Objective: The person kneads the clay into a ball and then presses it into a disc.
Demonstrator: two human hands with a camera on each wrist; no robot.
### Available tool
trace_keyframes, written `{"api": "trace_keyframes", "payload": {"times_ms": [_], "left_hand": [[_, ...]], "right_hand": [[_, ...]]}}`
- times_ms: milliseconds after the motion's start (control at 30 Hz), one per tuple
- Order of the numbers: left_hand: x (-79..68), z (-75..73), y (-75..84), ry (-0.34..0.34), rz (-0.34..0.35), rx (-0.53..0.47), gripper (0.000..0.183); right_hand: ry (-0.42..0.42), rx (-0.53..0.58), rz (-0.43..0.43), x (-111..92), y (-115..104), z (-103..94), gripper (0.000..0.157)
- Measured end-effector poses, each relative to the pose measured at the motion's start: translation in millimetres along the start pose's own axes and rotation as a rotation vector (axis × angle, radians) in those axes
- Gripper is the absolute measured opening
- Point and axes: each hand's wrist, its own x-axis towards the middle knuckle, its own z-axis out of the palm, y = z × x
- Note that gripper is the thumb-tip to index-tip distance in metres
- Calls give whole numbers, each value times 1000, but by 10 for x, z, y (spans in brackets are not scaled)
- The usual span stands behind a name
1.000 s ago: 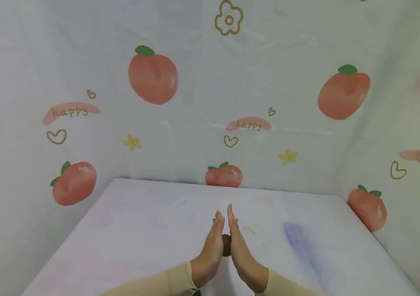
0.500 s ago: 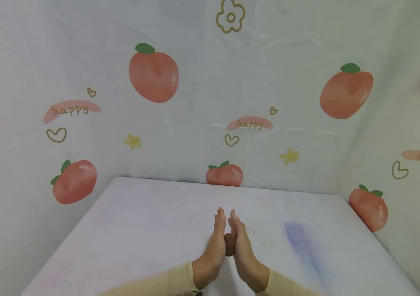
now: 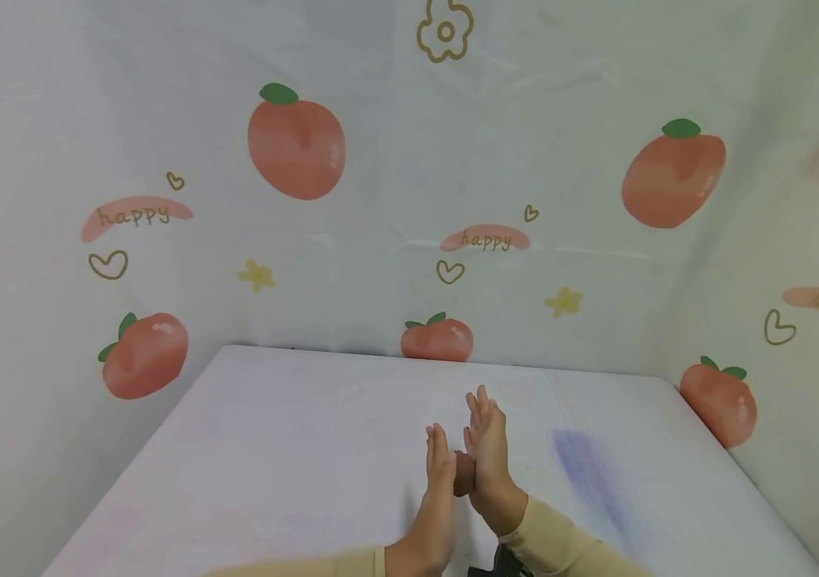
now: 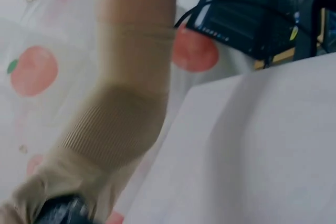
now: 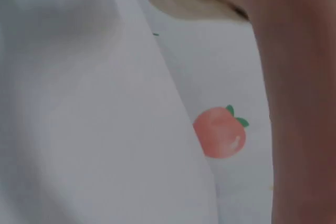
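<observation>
Low in the middle of the head view, a small brown lump of clay (image 3: 463,474) sits between two upright palms. My left hand (image 3: 440,493) presses it from the left with fingers straight up. On its other side my right hand (image 3: 490,461) stands higher, fingers extended and slightly spread, palm against the lump. Both hands are over the white table (image 3: 294,457). The left wrist view catches a beige sleeve (image 4: 126,114) and bare forearm; the lump is out of sight there. A blurred bare arm (image 5: 302,103) fills the right side of the right wrist view.
A white cloth wall (image 3: 381,160) printed with peaches surrounds the table's back and sides. A purple smear (image 3: 590,481) marks the tabletop to the right. Beyond the table edge, the left wrist view has a dark screen (image 4: 239,11) with a black cable.
From level with each other, the palms have shifted apart lengthwise: the right hand slid forward, the left back. Both hands and the brown lump of clay moved slightly right.
</observation>
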Motion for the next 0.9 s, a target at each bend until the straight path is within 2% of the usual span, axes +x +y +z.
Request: {"api": "trace_keyframes", "payload": {"times_ms": [33, 67, 100, 167, 233, 300, 400, 500, 600, 700, 900], "left_hand": [[0, 17, 53, 18, -31, -2, 72], [-38, 42, 215, 27, -134, -9, 77], [-32, 40, 296, 31, -177, -9, 74], [8, 53, 464, 85, -246, -28, 80], [31, 64, 567, 121, -291, -38, 84], [22, 68, 623, 118, -298, -34, 84], [-68, 78, 643, 62, -250, -13, 75], [-166, 85, 657, -8, -177, 17, 66], [-177, 72, 671, -28, -170, 27, 66], [-69, 17, 677, 15, -230, 8, 72], [231, -141, 681, 166, -333, -26, 79]], "right_hand": [[-16, -7, 14, -46, -38, 3, 65], [-21, 1, 19, -83, -46, 13, 64], [-24, 8, 26, -125, -55, 41, 63], [-24, 27, 10, -213, -68, 111, 60], [-20, 68, -12, -279, -67, 167, 59], [-10, 93, -32, -296, -60, 191, 58], [4, 90, -52, -231, -59, 151, 58], [-8, 22, -43, -141, -55, 74, 60], [-72, -43, -13, -131, -58, 46, 61], [-130, -84, 6, -208, -54, 84, 59], [-243, -190, -51, -422, -58, 189, 56]]}}
